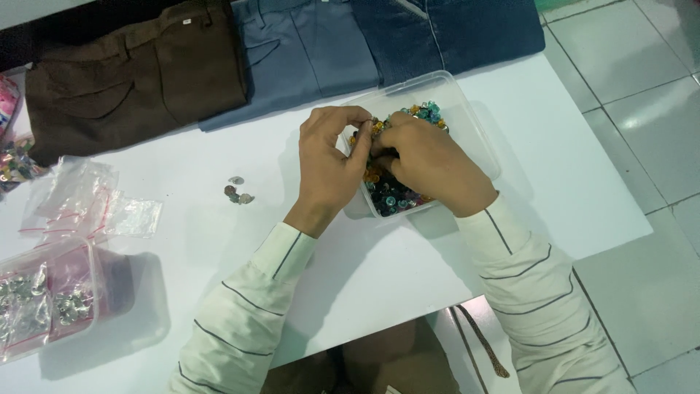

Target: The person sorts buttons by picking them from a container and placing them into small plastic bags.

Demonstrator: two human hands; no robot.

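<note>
The beads (pixel 397 195) lay heaped in a clear tub (pixel 477 135) on the white table (pixel 554 182), just under both hands. The left hand (pixel 328 164) and right hand (pixel 430 160) met over the tub, fingertips pressed together, seemingly pinching one small piece between them; what exactly, I could not tell. It looked like the picking or fitting step. A next move would call for a fine, steady pinch. A few metal bits (pixel 238 192) lay apart to the left.
</note>
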